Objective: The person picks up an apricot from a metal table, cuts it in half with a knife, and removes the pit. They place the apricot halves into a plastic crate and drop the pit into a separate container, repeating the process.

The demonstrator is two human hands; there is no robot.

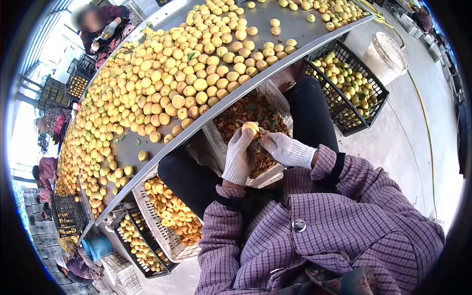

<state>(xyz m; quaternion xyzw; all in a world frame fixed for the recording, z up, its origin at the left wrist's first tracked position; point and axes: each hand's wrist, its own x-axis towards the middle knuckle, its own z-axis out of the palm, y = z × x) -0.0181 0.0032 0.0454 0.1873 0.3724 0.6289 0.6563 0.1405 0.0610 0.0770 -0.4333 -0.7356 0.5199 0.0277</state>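
Note:
My left hand [240, 156], in a white knit glove, is closed on a yellow-orange apricot [250, 129]. Beside it my right hand [287, 149], gloved too, has its fingers pinched together at the fruit's right side; what they grip is too small to make out. Both hands are above a white crate [283, 109] between my knees, which holds brown pits and scraps with some green leaves. Past the hands, many whole apricots [162, 83] lie on a metal table [290, 56].
A black crate [351, 129] of greenish apricots and a white bucket [386, 58] stand at the right. Lower left are a white crate [147, 216] of split apricots, a black crate [169, 268] and a blue bucket [97, 247]. Other people sit along the table's far side.

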